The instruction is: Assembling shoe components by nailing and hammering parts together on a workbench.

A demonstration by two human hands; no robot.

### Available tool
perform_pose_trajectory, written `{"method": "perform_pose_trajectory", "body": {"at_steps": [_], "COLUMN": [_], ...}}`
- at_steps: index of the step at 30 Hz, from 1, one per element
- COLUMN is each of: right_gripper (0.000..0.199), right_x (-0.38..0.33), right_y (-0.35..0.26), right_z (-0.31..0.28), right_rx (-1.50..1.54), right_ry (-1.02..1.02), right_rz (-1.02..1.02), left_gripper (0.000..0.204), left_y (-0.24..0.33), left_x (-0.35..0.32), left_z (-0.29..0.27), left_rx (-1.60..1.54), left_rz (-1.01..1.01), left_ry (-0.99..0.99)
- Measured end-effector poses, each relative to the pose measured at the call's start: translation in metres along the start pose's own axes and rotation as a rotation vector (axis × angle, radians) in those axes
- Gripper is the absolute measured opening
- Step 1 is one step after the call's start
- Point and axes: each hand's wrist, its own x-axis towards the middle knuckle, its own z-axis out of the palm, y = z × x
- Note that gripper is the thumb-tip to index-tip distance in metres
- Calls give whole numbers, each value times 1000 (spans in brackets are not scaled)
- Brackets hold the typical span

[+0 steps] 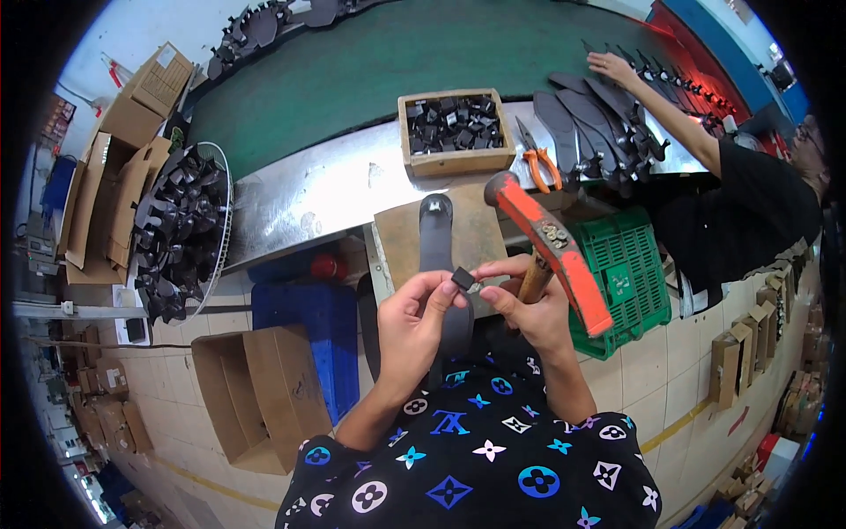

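Between its thumb and fingers, my left hand point(411, 319) pinches a small black block point(463, 279). My right hand point(539, 310) is closed on the wooden handle of a hammer point(557, 247) with a worn orange-red head. Its thumb and forefinger also reach to the block's right side; whether they grip something small there I cannot make out. Under my hands a dark shoe sole point(435, 238) lies lengthwise on a worn board point(485, 225). Its far end is rounded and carries a small shiny spot.
Beyond the board stands a wooden box point(458, 162) of black blocks, beside orange-handled pliers point(539, 166) and several dark soles point(582, 119). A green conveyor belt point(352, 79) runs behind. Black heels fill a wire basket point(227, 198) at left. A green crate point(621, 278) and a co-worker point(740, 189) are right.
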Motion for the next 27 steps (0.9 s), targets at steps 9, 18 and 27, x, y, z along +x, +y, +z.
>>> {"method": "perform_pose_trajectory", "body": {"at_steps": [9,18,27], "right_gripper": [26,27,26], "right_x": [6,11,30], "right_y": [-5,2,36], "right_z": [3,0,-9], "right_rx": [25,-108,-114], "right_ry": [19,-32,-18], "right_rz": [85,147,43], "left_gripper": [20,13,20], "left_y": [-4,-10,-26], "left_x": [3,4,50], "left_z": [-2,1,-21], "left_rx": [-138,112,399], "left_rz": [-103,88,250], "left_ry": [-62,37,-88]}}
